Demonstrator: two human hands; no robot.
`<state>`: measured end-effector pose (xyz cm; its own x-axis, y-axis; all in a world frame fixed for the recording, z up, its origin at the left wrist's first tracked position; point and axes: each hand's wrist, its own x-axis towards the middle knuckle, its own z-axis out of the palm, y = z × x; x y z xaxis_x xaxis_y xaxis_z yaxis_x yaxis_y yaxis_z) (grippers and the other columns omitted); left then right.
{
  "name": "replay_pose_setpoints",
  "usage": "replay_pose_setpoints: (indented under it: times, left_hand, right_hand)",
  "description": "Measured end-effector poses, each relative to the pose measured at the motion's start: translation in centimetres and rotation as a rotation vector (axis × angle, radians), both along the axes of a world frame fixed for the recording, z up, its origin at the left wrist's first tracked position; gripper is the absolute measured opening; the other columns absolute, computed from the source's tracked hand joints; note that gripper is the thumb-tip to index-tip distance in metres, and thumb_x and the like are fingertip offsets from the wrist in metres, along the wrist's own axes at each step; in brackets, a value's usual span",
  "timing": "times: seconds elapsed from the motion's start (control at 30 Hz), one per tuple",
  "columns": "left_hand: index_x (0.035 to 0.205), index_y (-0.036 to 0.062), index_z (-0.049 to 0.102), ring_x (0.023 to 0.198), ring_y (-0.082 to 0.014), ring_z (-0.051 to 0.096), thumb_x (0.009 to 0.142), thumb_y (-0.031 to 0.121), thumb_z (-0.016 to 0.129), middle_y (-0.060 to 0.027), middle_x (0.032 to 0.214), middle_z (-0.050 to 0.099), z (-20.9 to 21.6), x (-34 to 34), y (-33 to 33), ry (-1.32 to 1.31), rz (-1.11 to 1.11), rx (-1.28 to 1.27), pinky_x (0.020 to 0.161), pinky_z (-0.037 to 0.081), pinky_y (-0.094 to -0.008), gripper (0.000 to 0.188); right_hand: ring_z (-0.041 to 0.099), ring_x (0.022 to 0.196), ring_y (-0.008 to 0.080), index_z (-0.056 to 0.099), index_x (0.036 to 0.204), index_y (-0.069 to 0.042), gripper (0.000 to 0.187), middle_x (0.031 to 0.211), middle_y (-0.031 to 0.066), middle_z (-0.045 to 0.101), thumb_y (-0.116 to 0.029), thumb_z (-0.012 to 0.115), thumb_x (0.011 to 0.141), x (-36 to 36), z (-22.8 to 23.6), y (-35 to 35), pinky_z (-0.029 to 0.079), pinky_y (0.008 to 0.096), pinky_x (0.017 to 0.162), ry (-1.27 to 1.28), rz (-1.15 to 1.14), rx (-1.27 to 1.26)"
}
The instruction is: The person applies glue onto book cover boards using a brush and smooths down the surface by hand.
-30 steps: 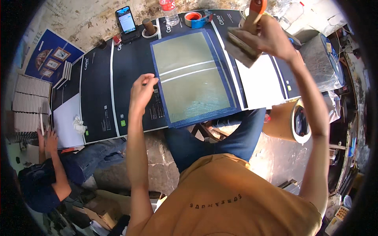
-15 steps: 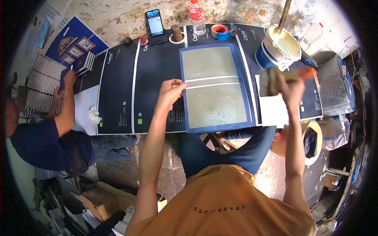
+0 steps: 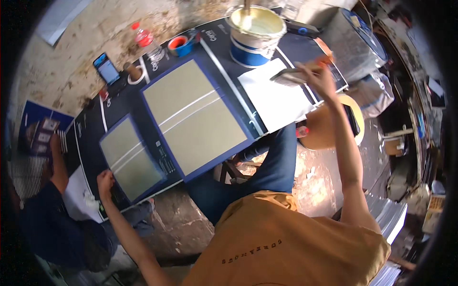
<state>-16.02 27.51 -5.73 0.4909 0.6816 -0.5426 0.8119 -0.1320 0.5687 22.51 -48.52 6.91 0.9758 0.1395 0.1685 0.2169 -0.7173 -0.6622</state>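
My left hand (image 3: 105,183) is closed at the near left edge of a blue-bordered book cover sheet (image 3: 125,172), its fingers pinching that edge. This sheet has two greyish-green panels with a narrow strip between white lines. To its right lies a second, larger-looking book cover sheet (image 3: 205,136) with the same layout, flat on the table. My right hand (image 3: 320,85) grips a wide flat brush (image 3: 290,76) with an orange handle. The brush is over white paper (image 3: 272,102) at the table's right; whether it touches is unclear.
A white and blue bucket (image 3: 253,52) with a stick stands behind the paper. Along the back are tape rolls (image 3: 180,46), a plastic bottle (image 3: 143,37) and a phone (image 3: 106,69). Another person (image 3: 52,214) works at the far left; a round stool (image 3: 329,128) stands right.
My left hand has drawn the top cover sheet leftward, exposing another one. The brush has turned in my right hand, still near the white paper. The view has swung to the right and tilted.
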Motion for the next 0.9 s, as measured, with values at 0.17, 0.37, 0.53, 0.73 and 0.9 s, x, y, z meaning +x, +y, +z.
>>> replay_pose_setpoints:
  times: [0.17, 0.37, 0.53, 0.73, 0.9]
  left_hand:
    - [0.128, 0.0041, 0.058, 0.100, -0.0137, 0.060, 0.086, 0.027, 0.071, -0.0104, 0.117, 0.061, 0.3, 2.2, -4.4, 0.216, -0.081, 1.035, 0.079, 0.047, -0.0305, 0.049]
    - [0.137, 0.0040, 0.051, 0.100, -0.0129, 0.055, 0.096, 0.014, 0.062, -0.0078, 0.124, 0.058, 9.9, 9.7, -23.9, -0.834, -0.086, 0.461, 0.086, 0.044, -0.0275, 0.043]
    - [0.138, -0.0029, 0.047, 0.088, -0.0087, 0.051, 0.093, 0.007, 0.058, -0.0074, 0.117, 0.059, 13.7, 13.6, -38.6, -1.009, -0.300, 0.167, 0.077, 0.043, -0.0223, 0.047]
    - [0.132, -0.0047, 0.050, 0.077, -0.0092, 0.052, 0.093, 0.002, 0.056, -0.0073, 0.096, 0.060, 9.9, 16.0, -44.3, -0.944, -0.349, -0.092, 0.070, 0.041, -0.0216, 0.040]
    - [0.130, -0.0040, 0.051, 0.079, -0.0087, 0.053, 0.092, 0.004, 0.058, -0.0065, 0.092, 0.060, 8.3, 16.5, -45.6, -0.894, -0.304, -0.085, 0.069, 0.040, -0.0206, 0.039]
  right_hand:
    - [0.067, 0.065, 0.0354, 0.068, 0.071, -0.002, 0.045, 0.068, 0.0167, 0.067, -0.045, 0.071, 0.084, 2.7, -2.0, 6.1, 0.052, 0.0419, 0.065, 0.044, 0.161, -0.198]
    - [0.069, 0.079, 0.0413, 0.073, 0.082, -0.009, 0.037, 0.086, 0.0199, 0.072, -0.046, 0.070, 0.080, 5.8, -4.9, 6.2, 0.056, 0.0455, 0.074, 0.144, 0.070, -0.358]
    - [0.071, 0.084, 0.0380, 0.072, 0.094, 0.004, 0.053, 0.093, 0.0204, 0.073, -0.047, 0.075, 0.078, 6.2, -5.2, 5.5, 0.056, 0.0430, 0.080, 0.178, 0.138, -0.171]
    - [0.072, 0.087, 0.0313, 0.074, 0.101, -0.002, 0.044, 0.093, 0.0174, 0.074, -0.038, 0.078, 0.076, 9.7, -5.6, -1.8, 0.056, 0.0374, 0.080, 0.021, 0.309, -0.105]
    - [0.072, 0.093, 0.0309, 0.074, 0.103, -0.006, 0.040, 0.099, 0.0175, 0.074, -0.038, 0.074, 0.079, 20.8, -7.0, -8.6, 0.056, 0.0390, 0.083, -0.222, -0.075, -0.183]
